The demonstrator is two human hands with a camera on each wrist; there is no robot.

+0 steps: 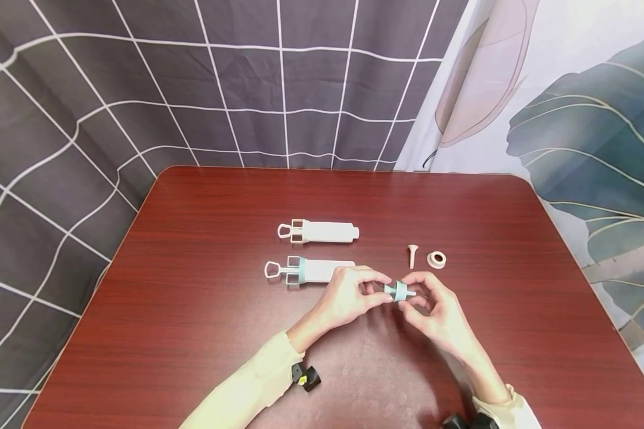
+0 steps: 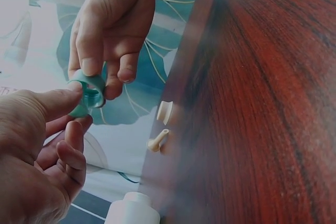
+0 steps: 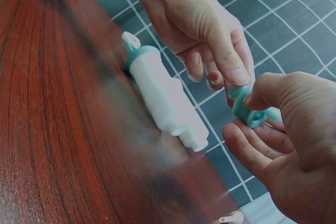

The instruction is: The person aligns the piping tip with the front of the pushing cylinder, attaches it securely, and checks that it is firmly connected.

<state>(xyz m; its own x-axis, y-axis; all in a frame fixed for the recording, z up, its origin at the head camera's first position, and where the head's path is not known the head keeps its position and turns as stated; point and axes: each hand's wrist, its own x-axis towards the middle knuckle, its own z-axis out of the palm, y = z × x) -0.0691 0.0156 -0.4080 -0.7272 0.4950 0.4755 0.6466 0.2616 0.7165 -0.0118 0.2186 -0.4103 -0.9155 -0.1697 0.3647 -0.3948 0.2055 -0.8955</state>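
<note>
The left hand [image 1: 349, 295] and right hand [image 1: 444, 313] pinch opposite sides of the teal fitting [image 1: 401, 291]. The fitting sits between their fingertips, to the near left of the cream ring [image 1: 436, 266]. The cream peg [image 1: 412, 256] lies just left of that ring.

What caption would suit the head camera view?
Both hands pinch a small teal piece above a reddish table, two white tubes nearby.

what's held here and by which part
The left hand pinches a teal nozzle by its wide end; the right hand a teal ring by its outside.
</note>
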